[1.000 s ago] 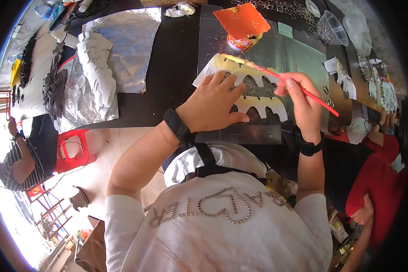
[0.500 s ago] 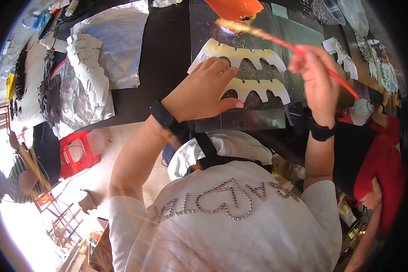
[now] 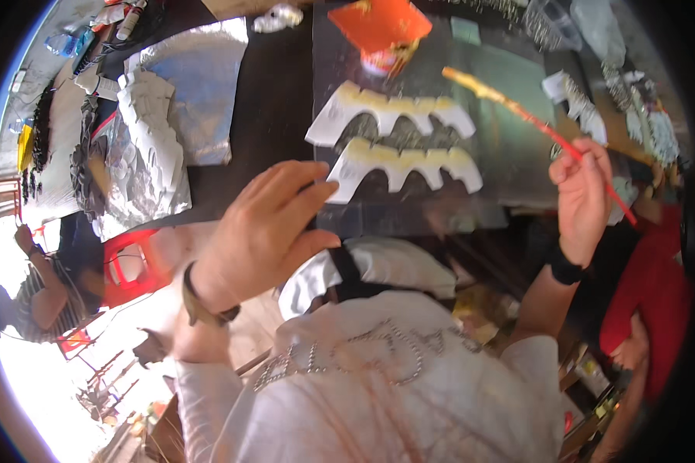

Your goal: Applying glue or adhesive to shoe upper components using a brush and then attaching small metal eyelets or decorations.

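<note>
Two white scalloped pieces (image 3: 333, 117), cut with arches and smeared yellow along their upper edges, lie one behind the other on a clear sheet (image 3: 502, 116). The nearer scalloped piece (image 3: 351, 174) has its left end just beside the fingertips of my left hand (image 3: 266, 224). That hand is open, fingers stretched, with nothing in it; whether it touches the piece I cannot tell. My right hand (image 3: 583, 193) grips a thin red-handled brush (image 3: 529, 117) whose yellow-coated tip points up and left above the sheet. Behind the pieces stands a small tub (image 3: 386, 60), partly covered by an orange sheet (image 3: 380, 27).
On the left, a pile of white cut pieces (image 3: 150, 116) lies on crumpled plastic, next to a silvery sheet (image 3: 212, 92). More white pieces (image 3: 579, 104) are at the right. A red stool (image 3: 135, 266) stands below the table; a person in red (image 3: 652, 301) is close on my right.
My left hand has drawn back toward me and left, off the scalloped pieces. The brush in my right hand has moved right and away from the tub. The whole view has shifted slightly.
</note>
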